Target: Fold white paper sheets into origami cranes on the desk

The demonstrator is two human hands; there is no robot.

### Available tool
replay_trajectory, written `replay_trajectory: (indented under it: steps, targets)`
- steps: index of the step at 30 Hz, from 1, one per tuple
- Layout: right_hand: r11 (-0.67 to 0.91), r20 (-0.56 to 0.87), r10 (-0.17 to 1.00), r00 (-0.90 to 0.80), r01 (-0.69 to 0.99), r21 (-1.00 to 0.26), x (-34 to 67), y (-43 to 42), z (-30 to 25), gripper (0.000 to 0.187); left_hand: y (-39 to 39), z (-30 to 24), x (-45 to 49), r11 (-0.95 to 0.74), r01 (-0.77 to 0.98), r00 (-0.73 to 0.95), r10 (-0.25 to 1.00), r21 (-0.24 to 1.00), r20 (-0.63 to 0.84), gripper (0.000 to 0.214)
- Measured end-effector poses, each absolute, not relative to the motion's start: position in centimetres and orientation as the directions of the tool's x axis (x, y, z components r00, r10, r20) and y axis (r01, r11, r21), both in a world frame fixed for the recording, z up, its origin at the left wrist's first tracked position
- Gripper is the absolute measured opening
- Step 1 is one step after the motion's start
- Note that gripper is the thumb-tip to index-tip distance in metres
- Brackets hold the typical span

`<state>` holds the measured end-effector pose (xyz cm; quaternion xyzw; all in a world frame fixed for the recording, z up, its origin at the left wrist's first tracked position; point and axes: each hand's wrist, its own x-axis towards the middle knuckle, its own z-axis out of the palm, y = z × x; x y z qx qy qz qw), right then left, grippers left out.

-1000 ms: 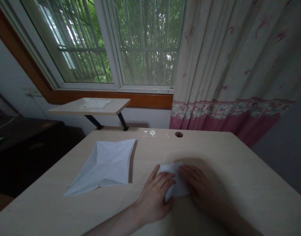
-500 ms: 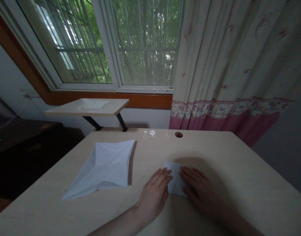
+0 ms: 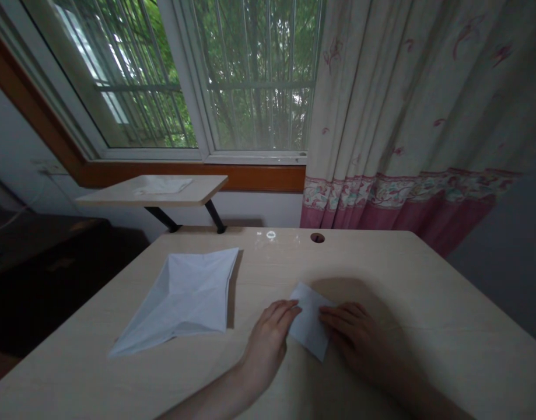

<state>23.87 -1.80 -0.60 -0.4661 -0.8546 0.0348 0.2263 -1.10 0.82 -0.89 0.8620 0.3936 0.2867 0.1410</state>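
Note:
A small folded piece of white paper lies turned at an angle on the desk between my two hands. My left hand grips its left edge, fingers together and bent, with the thumb hidden. At the opposite edge, my right hand has its fingertips on the paper, and its thumb is tucked below in shadow. To the left of my hands rests a larger folded white paper shape, with creases across its square part and a long point towards the lower left.
The light wood desk has a round cable hole at its back edge. A raised shelf on black legs stands at the back left, with white paper on it. Behind are a window and a long curtain.
The small folded paper has been turned clockwise, so one corner now points towards me. My left hand has shifted slightly left. The larger paper shape stays where it was.

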Motion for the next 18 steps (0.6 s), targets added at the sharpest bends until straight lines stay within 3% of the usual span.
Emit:
replay_trajectory:
  steps: [3,7,12,18]
  targets:
    - [0.56,0.363,0.816,-0.45,0.771,-0.303,24.0,-1.6,-1.2,0.042,0.8,-1.1,-1.1,-0.654,0.579,0.523,0.756,0.486,0.394,0.072]
    - [0.549,0.27,0.835,-0.48,0.77,-0.327,24.4,-1.4,-1.6,0.053,0.6,-0.7,-0.9,-0.667,0.573,0.528,0.745,0.476,0.407,0.054]
    - [0.566,0.262,0.823,-0.504,0.77,-0.295,24.5,-1.1,-1.6,0.062,0.5,0.0,-0.9,-0.673,0.568,0.548,0.739,0.474,0.393,0.055]
    - [0.593,0.307,0.798,-0.519,0.767,-0.243,24.7,-1.0,-1.9,0.058,0.5,0.3,-0.8,-0.649,0.552,0.527,0.758,0.523,0.384,0.049]
